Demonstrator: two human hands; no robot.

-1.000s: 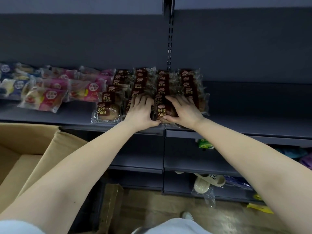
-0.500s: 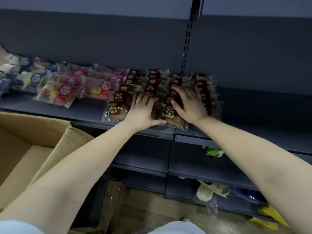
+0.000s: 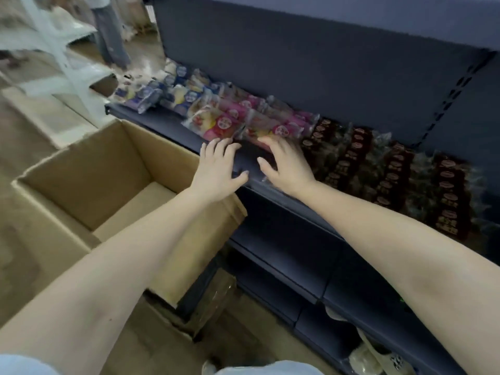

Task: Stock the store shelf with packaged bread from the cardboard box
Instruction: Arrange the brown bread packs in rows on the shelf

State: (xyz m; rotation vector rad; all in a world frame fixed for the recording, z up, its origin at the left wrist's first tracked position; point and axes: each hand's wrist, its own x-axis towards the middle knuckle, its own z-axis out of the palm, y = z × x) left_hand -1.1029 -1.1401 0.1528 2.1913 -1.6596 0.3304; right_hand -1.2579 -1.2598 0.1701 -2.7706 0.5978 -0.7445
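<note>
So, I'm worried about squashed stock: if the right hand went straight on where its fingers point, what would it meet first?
Probably the pink bread pack right ahead of the right hand; its fingertips look to be at that pack's near edge, though blur hides whether they touch.

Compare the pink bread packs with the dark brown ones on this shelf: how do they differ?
The pink packs show pale bread and round labels; the brown packs carry long dark labels. The pink packs lie loosely just ahead of the right hand; the brown packs run in tidy overlapping rows to its right. Both are plastic-wrapped on the same shelf.
</note>
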